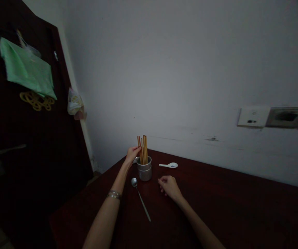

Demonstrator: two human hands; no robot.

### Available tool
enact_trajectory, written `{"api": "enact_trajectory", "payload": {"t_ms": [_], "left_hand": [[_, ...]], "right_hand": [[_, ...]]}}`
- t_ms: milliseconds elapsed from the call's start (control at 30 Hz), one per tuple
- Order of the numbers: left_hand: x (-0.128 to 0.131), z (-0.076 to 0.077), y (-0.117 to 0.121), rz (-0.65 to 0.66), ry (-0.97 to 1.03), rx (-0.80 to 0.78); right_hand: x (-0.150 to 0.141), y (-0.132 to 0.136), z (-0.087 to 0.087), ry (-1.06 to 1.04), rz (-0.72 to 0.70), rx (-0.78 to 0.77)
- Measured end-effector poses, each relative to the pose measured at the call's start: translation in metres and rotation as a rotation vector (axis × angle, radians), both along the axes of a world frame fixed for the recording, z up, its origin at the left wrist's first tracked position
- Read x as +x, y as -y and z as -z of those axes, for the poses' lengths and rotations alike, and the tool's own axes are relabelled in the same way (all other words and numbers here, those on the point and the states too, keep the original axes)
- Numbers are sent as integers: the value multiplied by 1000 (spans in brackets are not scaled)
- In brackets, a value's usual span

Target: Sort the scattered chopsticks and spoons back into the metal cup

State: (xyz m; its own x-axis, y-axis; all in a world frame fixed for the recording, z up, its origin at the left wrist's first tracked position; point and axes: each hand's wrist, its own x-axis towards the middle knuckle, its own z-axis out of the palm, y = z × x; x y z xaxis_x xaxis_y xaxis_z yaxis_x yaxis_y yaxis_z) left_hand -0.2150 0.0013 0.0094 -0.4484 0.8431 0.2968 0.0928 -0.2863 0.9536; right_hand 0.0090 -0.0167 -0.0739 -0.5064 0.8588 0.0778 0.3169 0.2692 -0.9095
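My left hand (132, 154) pinches chopsticks (140, 150) at the left of a bundle, and their lower ends are inside a grey metal cup (145, 171). Several more wooden chopsticks (145, 149) stand upright in the cup beside them. To the right of the cup, my right hand (169, 186) is held low over the table with its fingers curled in and no object showing in them. A long-handled metal spoon (142, 200) lies between my forearms. Behind the cup rests a white soup spoon (170, 165). Something shiny (136, 160) is partly hidden behind my left hand and the cup.
The dark red table (216, 200) meets a pale wall (180, 76), which carries a switch plate and sockets (254, 117) at the right. On the left is a dark door (66, 148) with a green cloth (28, 67) hanging on it. A plastic bag (75, 103) hangs nearby.
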Motion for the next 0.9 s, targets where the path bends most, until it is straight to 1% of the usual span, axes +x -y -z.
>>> {"api": "enact_trajectory", "payload": {"t_ms": [167, 300, 400, 500, 633, 700, 800, 833, 900], "left_hand": [[7, -11, 6, -25, 42, 41], [10, -25, 14, -52, 100, 86], [9, -37, 20, -92, 78, 159], [10, -52, 28, -152, 59, 258], [17, -79, 45, -270, 53, 383], [23, -92, 55, -319, 35, 430], [36, -107, 68, -327, 5, 467], [42, -111, 72, -305, -3, 464], [55, -116, 77, -229, -16, 435]], "right_hand": [[0, -1, 3, -1, -8, 9], [1, 0, 3, -12, -11, 27], [1, 0, 3, -7, -9, 42], [2, 0, 3, -6, -14, 51], [2, 2, 3, -17, -28, 51], [2, 2, 3, -34, -38, 26], [2, 0, -6, -109, -86, -59], [3, -1, -13, -153, -101, -83], [5, -2, -32, -266, -107, -96]]}}
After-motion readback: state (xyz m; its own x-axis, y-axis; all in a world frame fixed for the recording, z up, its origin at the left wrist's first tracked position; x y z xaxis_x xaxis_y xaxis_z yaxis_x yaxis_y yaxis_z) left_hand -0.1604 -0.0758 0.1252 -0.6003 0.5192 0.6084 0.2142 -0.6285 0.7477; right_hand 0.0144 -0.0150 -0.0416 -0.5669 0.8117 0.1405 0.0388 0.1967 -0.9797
